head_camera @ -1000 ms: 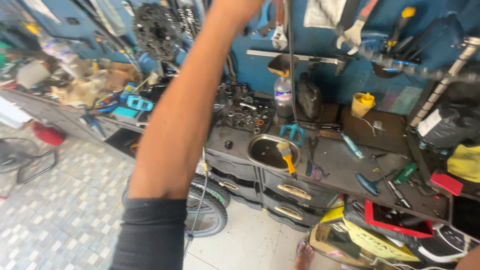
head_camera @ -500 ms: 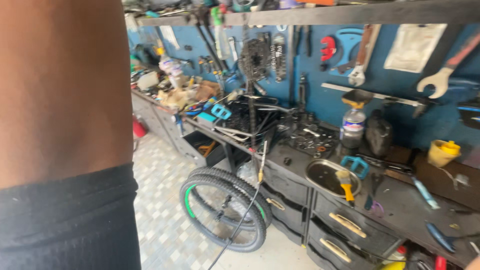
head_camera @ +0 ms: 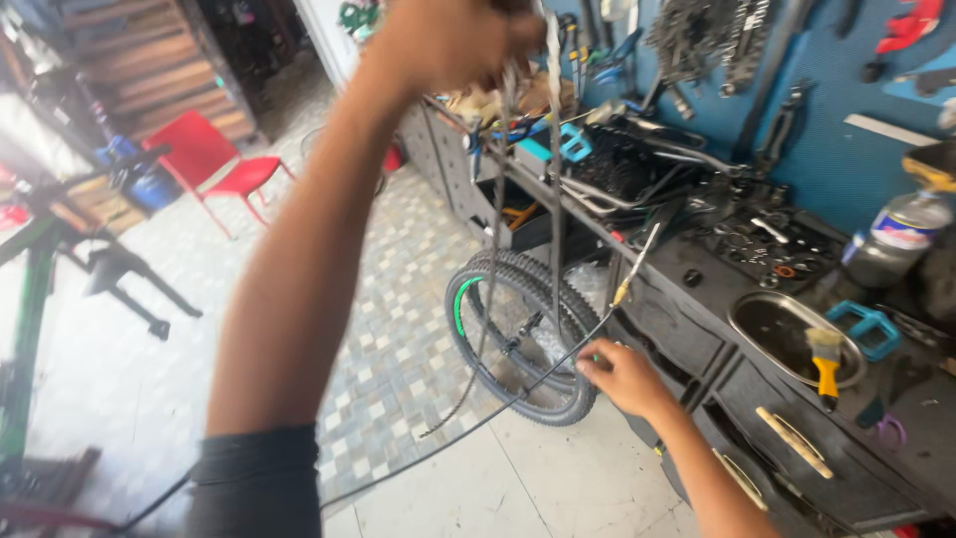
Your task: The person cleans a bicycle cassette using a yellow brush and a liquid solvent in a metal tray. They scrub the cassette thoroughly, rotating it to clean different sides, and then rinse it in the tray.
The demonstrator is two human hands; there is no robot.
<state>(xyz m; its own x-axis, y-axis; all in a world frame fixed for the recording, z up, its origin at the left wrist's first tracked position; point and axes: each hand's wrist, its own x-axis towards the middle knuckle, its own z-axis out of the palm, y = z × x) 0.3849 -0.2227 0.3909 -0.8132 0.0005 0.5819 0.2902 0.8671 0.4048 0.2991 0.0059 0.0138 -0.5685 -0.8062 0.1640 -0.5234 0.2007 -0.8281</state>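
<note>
My left hand is raised high at the top of the view, closed on hanging cable ends that dangle down in front of me. My right hand is lower, at the middle right, pinching a thin black cable housing that runs down to the lower left. A bare wire with a small yellow ferrule sticks up from that hand. Behind both hands a small bicycle wheel with a knobby tyre and green rim leans against the workbench.
A dark workbench with drawers runs along the right, cluttered with parts, a metal tray with a yellow brush, and a bottle. Tools hang on the blue wall. A red chair and a repair stand are at left.
The view has swung left and down toward the floor. My left arm has moved off the lens and now holds the cables high. My right hand has come into view on the housing.
</note>
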